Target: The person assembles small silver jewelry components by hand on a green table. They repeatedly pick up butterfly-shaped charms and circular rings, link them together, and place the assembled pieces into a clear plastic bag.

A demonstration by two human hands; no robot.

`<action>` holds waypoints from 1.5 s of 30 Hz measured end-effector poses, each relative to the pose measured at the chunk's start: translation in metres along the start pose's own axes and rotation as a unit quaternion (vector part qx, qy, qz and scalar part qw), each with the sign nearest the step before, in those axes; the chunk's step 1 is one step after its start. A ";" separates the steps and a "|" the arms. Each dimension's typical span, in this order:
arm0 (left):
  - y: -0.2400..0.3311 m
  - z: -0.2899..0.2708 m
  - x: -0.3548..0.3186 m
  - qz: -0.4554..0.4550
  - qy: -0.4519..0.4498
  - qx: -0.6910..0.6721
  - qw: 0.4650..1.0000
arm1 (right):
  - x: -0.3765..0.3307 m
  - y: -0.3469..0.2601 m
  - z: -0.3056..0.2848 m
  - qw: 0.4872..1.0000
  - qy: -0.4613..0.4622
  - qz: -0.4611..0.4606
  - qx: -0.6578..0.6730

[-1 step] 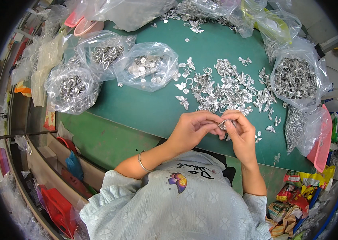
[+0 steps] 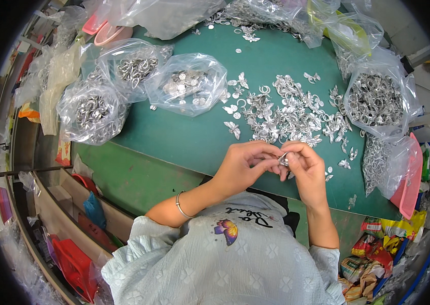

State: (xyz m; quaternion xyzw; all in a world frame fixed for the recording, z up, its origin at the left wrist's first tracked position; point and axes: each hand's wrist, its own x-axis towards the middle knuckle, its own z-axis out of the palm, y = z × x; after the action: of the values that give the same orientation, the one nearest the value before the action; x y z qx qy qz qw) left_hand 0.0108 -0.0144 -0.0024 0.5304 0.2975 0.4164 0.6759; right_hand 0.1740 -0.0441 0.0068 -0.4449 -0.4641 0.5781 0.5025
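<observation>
At tabletop (image 2: pixel 184 137) edge, six o'clock: left hand (image 2: pixel 240 168) and right hand (image 2: pixel 306 170) both pinch one silver charm (image 2: pixel 283 159), fingertips clamped for joining; loose pile (image 2: pixel 286 114) at twelve, within reach.

Left hand (image 2: pixel 243 165), right hand (image 2: pixel 306 170) pinch small metal piece (image 2: pixel 283 159) above green table (image 2: pixel 184 137).

Both forearms enter from the lower edge, bent inward, and meet at centre. Left hand (image 2: pixel 243 165) curled, fingertips pinched together, a bangle on its wrist. Right hand (image 2: pixel 306 170) curled, fingertips pressed against the left's. Hands touching at the fingertips.
</observation>
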 end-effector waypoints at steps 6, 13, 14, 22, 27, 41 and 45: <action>0.007 -0.015 0.011 -0.018 -0.062 0.053 0.996 | 0.001 0.005 -0.005 0.982 -0.040 0.073 0.168; 0.008 -0.019 0.017 -0.019 -0.111 0.002 0.994 | 0.004 0.011 -0.007 0.969 -0.072 0.073 0.225; 0.007 -0.014 0.016 0.086 -0.086 0.102 0.987 | 0.005 0.015 -0.009 0.961 -0.056 0.092 0.256; 0.001 -0.015 0.011 -0.130 -0.067 -0.130 0.981 | 0.003 -0.003 -0.001 0.978 -0.024 0.143 0.152; -0.008 -0.020 0.010 -0.233 -0.043 -0.292 0.927 | 0.000 -0.002 0.011 0.999 0.010 0.040 0.017; 0.002 -0.004 0.005 -0.085 -0.017 0.068 0.994 | 0.000 0.006 0.010 0.992 0.088 -0.064 -0.061; -0.005 -0.015 0.003 0.121 -0.103 0.360 0.919 | 0.003 -0.001 0.002 0.976 0.187 -0.094 -0.069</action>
State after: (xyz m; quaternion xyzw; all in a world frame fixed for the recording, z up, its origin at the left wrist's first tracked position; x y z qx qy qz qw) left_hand 0.0010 -0.0052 -0.0112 0.8099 0.2899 0.3029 0.4103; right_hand 0.1715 -0.0415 0.0080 -0.5328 -0.4404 0.4019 0.6005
